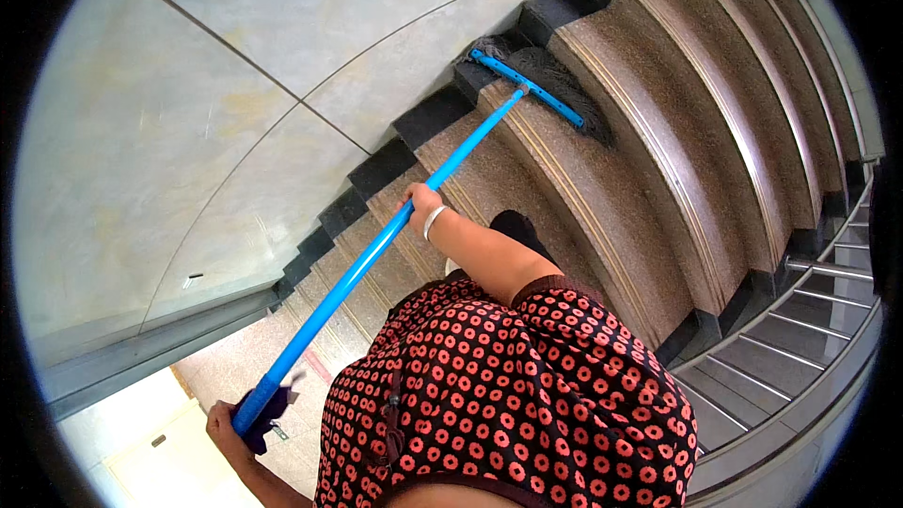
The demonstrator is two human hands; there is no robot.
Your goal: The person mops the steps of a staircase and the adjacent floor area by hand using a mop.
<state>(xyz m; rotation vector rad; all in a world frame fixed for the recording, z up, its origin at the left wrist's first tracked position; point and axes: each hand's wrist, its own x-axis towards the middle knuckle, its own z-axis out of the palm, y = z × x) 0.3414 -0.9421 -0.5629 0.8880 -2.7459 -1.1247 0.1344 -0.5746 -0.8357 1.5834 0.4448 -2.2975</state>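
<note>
A long blue mop handle (pixel 353 275) runs slantwise from the lower left up to a blue bar-shaped mop head (pixel 555 105). Dark grey mop fringe (pixel 536 66) spreads over a stair tread by the wall side. My right hand (pixel 420 202), with a pale bangle at its wrist, is closed round the middle of the handle. Near the lower end, my left hand (pixel 222 425) grips the thicker blue grip. A dark purple cloth (pixel 271 421) hangs beside that hand; whether the fingers hold it too, I cannot tell.
Curved brown speckled stairs (pixel 658 122) with metal-edged treads climb to the upper right. A grey wall (pixel 207 85) with black stepped skirting (pixel 428 119) borders them on the left. A metal railing (pixel 828 327) bends along the right. My dark shoe (pixel 515 226) rests on a step.
</note>
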